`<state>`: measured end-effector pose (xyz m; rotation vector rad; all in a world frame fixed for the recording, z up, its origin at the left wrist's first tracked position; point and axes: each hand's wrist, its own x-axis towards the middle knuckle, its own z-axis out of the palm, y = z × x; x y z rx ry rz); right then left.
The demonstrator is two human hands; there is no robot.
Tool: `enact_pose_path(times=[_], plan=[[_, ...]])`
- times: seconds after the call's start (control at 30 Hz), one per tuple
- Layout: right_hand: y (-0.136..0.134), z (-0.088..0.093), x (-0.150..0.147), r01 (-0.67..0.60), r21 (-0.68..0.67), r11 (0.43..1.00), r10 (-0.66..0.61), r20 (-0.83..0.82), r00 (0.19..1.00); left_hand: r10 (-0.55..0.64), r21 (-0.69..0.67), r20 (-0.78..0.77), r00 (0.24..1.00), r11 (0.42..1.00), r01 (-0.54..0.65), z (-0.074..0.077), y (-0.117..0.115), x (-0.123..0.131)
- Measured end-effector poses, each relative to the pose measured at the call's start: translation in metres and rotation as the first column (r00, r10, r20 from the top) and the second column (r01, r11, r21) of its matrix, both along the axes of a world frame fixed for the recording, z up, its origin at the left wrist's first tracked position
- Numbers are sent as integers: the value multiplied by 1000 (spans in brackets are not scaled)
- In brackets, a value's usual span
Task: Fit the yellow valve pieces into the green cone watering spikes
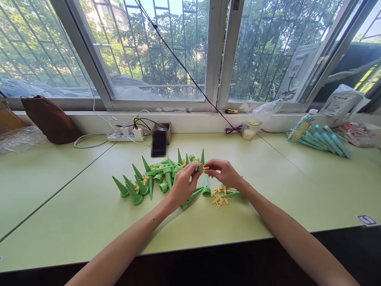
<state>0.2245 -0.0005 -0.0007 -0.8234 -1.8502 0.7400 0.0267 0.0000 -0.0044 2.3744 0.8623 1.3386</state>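
My left hand (185, 182) is closed on a green plastic spike (203, 157), whose tapered tip points up past the fingers. Close beside it, my right hand (224, 171) pinches a small yellow plastic piece (206, 168) against or near the spike; whether the two touch is hard to tell. Below the hands, another green spike (206, 188) rests on its wide collar. To its right lies a loose pile of yellow pieces (219, 197), with a green spike partly under my right forearm. A heap of green spikes (167, 174) with yellow pieces among them spreads to the left.
A power strip (126, 137) with plugs and a small box (166, 131) stand along the window ledge. Farther right are a cup in a plastic bag (250, 130) and a bundle of pale blue tubes (324, 141). A brown bag (49, 119) sits back left.
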Motion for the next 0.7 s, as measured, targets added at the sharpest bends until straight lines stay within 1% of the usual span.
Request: enact_pose_path(times=[0.33,0.53,0.7], plan=[[1,0,0,99,157,983,-111,69,991,93,17,-38,995,996,-93,1,0,0],[0,0,-2,131,199,971,-148,73,986,76,-24,-65,995,997,-77,1,0,-1],[1,-2,-2,145,217,965,-168,90,982,79,-21,-78,994,996,-81,2,0,-1]])
